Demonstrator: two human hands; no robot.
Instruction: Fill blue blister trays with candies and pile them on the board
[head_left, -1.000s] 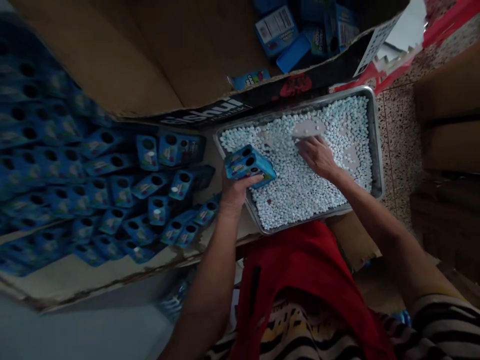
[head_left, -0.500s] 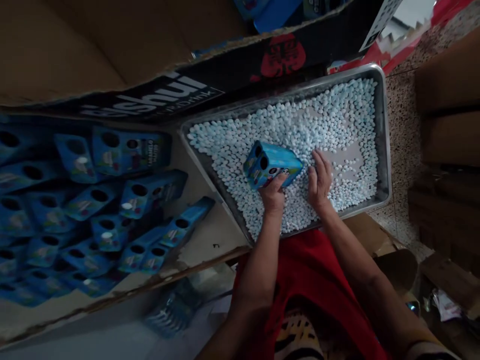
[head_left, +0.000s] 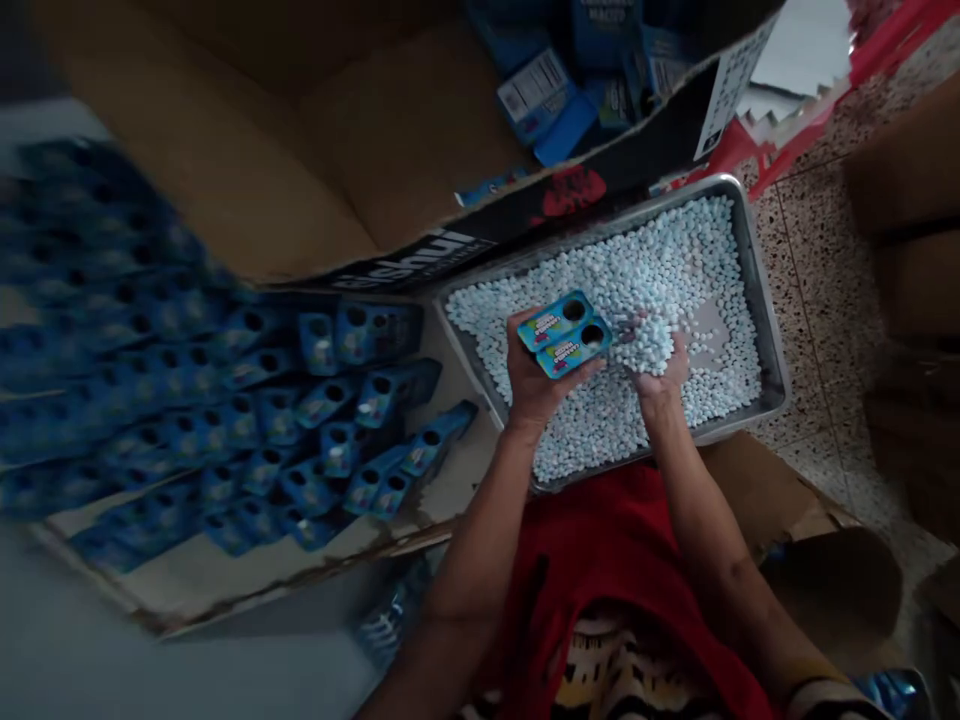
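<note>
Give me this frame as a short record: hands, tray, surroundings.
left hand: grips two blue cartons side by side, round openings showing
right hand: palm up, cupped, heaped with pale pellets, close beside the held cartons
tray: metal, spread with the same pellets, bare patch toward its right end
left of tray: many more cartons with round openings, grouped on a table
beyond tray: open cardboard box, blue packaging inside
clothing: red apron
</note>
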